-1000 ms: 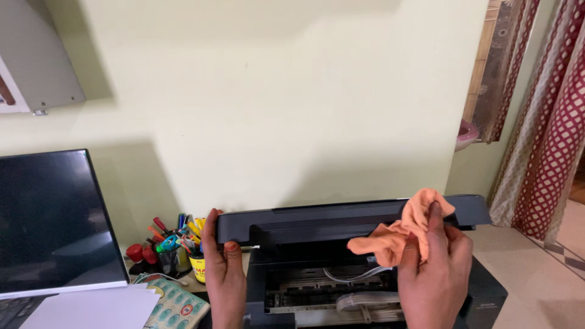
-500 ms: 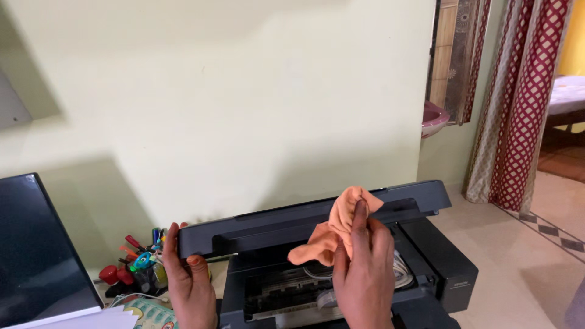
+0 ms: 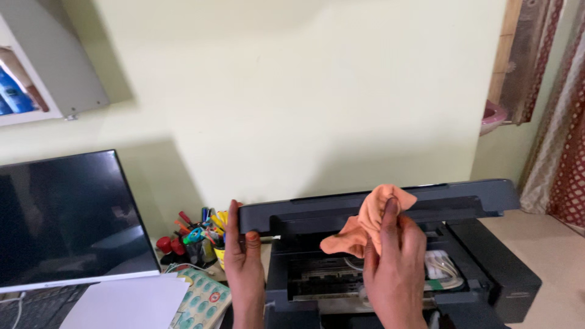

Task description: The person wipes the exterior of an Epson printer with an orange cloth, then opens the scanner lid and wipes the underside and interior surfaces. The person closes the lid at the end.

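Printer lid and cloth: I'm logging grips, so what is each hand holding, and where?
Left hand holds the raised printer lid by its left edge. Right hand pinches the orange cloth near its top.

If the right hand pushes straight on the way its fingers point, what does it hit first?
Most likely the raised dark lid of the printer: the right hand points up and away, pressing the orange cloth toward the lid's underside. Depth is unclear, so contact may already exist.

Pale yellow wall [image 3: 304,91], patterned curtain [image 3: 557,146]
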